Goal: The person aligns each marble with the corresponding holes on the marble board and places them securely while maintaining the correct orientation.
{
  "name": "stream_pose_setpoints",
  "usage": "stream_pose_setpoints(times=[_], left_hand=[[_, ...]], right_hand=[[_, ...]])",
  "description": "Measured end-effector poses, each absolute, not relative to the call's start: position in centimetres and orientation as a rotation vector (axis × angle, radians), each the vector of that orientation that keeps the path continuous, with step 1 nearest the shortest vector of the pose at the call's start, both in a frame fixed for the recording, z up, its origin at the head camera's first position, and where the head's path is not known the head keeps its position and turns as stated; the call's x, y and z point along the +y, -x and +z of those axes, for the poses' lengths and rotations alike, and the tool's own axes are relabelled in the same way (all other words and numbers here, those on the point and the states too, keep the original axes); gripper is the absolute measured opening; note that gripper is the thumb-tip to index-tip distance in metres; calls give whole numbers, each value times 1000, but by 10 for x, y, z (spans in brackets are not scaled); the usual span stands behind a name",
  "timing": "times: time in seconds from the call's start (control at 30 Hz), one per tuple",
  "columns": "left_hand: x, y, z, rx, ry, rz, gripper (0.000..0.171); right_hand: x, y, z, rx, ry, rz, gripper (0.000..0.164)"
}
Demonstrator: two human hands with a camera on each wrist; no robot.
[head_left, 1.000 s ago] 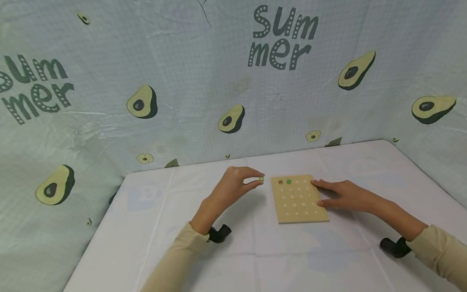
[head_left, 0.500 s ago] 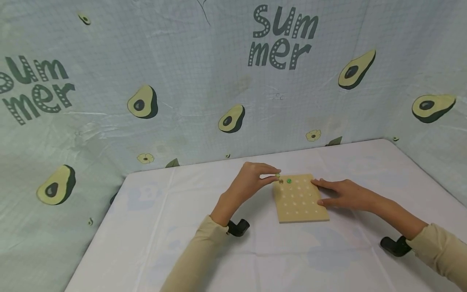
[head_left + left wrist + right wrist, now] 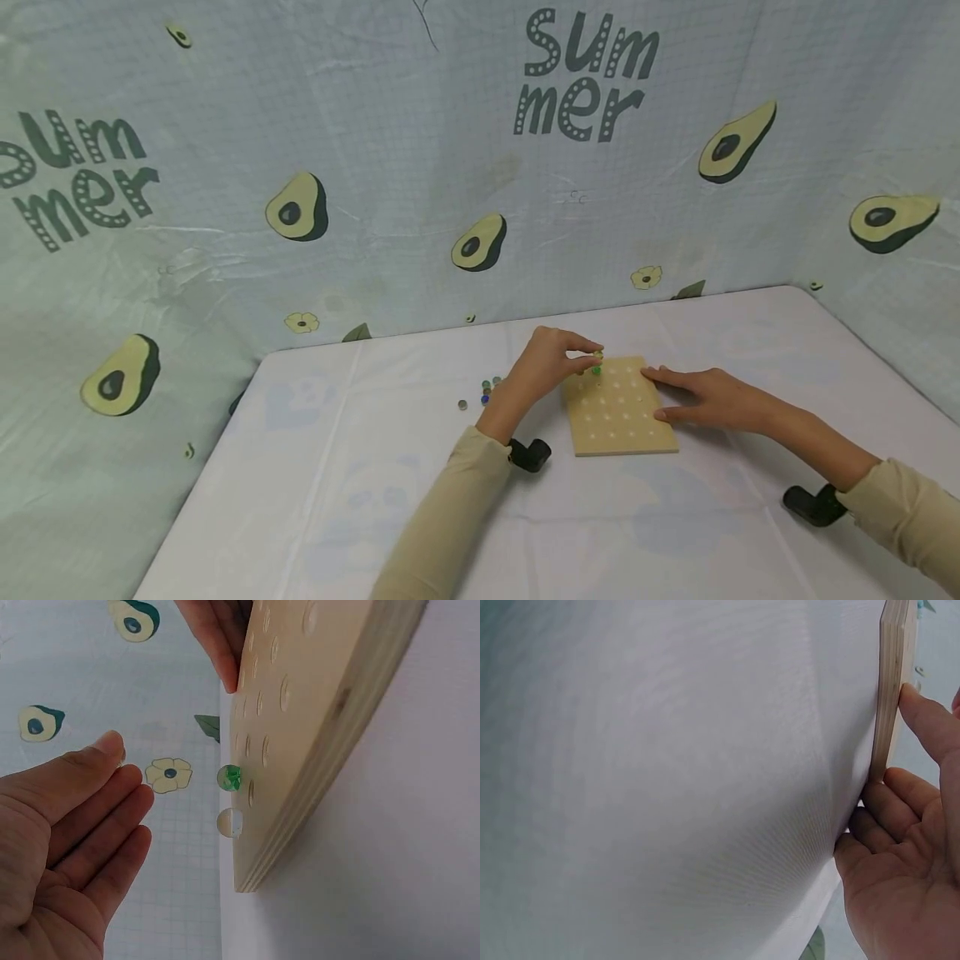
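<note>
The right hand (image 3: pixel 708 398) lies, fingers spread, along the board's (image 3: pixel 618 427) right edge. Past the left forearm, loose beads (image 3: pixel 486 385) have come into sight: the left hand (image 3: pixel 551 360) has swung over the far row, pinching a yellowish bead (image 3: pixel 598 354) by the green one (image 3: pixel 596 370), seemingly unplaced.

The board's (image 3: pixel 611 427) near edge is passable; left hand (image 3: pixel 551 358) blocks its far-left corner, right hand (image 3: pixel 708 402) its right edge.

"What's hidden around the board (image 3: pixel 622 417)?"
"The bead (image 3: pixel 597 355) above its far edge, mostly behind the left hand (image 3: pixel 82 840) in that wrist's view; right of it, the right hand (image 3: pixel 915 855), cropped in its own."
</note>
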State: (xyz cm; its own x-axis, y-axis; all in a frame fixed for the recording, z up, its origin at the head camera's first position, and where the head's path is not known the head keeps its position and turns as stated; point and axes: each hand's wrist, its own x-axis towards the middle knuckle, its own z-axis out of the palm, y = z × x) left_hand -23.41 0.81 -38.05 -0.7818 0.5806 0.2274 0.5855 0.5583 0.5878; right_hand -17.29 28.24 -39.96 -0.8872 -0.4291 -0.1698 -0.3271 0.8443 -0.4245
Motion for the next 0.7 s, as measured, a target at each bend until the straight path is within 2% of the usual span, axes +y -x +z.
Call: stream_pose_setpoints(times=[0.33,0.7], left_hand=[[34,244,-395,-2935,796,-1166,24],[49,246,-400,-2987,768,-1037,21]], right_hand=[[283,173,-403,2770,584,-583,86],[283,172,-402,2777,588,-573,85]])
